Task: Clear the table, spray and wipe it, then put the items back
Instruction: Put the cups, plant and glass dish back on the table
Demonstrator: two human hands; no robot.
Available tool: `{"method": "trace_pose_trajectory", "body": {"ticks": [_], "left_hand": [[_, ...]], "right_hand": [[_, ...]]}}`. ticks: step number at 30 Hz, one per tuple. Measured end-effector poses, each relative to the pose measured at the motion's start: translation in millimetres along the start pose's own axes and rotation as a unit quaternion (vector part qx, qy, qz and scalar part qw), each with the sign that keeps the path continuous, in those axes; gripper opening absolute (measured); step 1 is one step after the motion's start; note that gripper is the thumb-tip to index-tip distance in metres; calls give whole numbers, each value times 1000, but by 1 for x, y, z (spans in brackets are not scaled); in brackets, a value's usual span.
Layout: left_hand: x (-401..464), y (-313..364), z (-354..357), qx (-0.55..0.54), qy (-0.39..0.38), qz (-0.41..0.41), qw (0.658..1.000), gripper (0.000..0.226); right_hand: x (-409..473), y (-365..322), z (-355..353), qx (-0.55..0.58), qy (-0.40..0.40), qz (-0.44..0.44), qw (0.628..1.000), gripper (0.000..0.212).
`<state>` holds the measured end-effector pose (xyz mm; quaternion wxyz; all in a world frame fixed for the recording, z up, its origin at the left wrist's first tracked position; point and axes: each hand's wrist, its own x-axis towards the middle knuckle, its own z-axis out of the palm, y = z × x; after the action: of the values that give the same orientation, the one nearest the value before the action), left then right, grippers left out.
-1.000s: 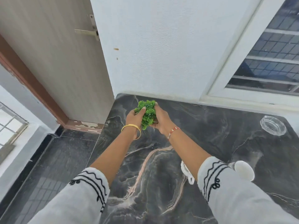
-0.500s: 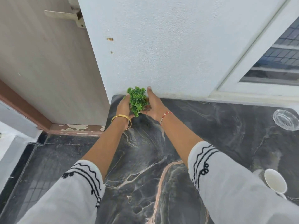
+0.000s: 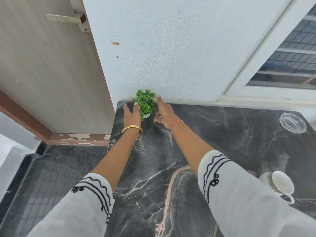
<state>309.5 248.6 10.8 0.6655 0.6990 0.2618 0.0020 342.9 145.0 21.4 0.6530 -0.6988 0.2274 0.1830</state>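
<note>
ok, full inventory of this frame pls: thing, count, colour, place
small artificial plant in a white pot: 1, green leaves, far left corner of the table against the wall, between the hands
black marble-pattern table: 1, black with white and pink veins, fills lower right
clear glass ashtray: 1, transparent, far right of the table
white ceramic cup: 1, white, near right edge, tilted on a saucer
textured wall: 1, white, behind the table
wooden door with a metal handle: 1, beige, left
window frame: 1, white, upper right
dark tiled floor: black, lower left
left hand: 1, gold bangle, fingers straight beside the plant
right hand: 1, red bead bracelet, fingers loose beside the plant
</note>
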Motion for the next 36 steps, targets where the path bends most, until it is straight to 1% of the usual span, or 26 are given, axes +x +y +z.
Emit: {"method": "trace_pose_trajectory", "body": {"ticks": [4, 8, 12, 16, 19, 23, 25, 26, 28, 30, 32, 36], "left_hand": [[-34, -2, 3, 35, 62, 67, 995, 58], [-82, -5, 16, 60, 67, 126, 988, 53], [-131, -18, 45, 118, -3, 158, 980, 51], [-188, -28, 83, 153, -70, 197, 966, 52], [-221, -38, 103, 164, -104, 173, 966, 53], [-259, -60, 126, 230, -167, 130, 950, 56], [-275, -69, 135, 256, -181, 129, 941, 56], [-279, -74, 138, 272, -180, 133, 936, 56], [-283, -83, 140, 315, -175, 136, 923, 63], [-285, -89, 143, 360, -171, 133, 907, 74], [-282, -92, 144, 389, -159, 127, 899, 77], [-280, -95, 146, 406, -128, 140, 894, 63]], "right_hand": [[-26, 4, -31, -39, 29, -31, 998, 60], [-60, 13, -74, -80, 58, -69, 993, 57], [-89, 29, -124, -161, 104, -117, 974, 67], [-124, 44, -183, -197, 139, -133, 961, 65], [-143, 59, -221, -237, 142, -148, 949, 59], [-164, 90, -279, -324, 157, -135, 923, 45], [-173, 108, -307, -366, 154, -119, 910, 28], [-176, 116, -317, -391, 154, -106, 901, 29], [-182, 130, -335, -455, 154, -77, 873, 55], [-186, 143, -350, -501, 158, -63, 849, 66], [-186, 154, -358, -507, 151, -56, 847, 69], [-185, 167, -363, -478, 144, -75, 863, 61]]}}
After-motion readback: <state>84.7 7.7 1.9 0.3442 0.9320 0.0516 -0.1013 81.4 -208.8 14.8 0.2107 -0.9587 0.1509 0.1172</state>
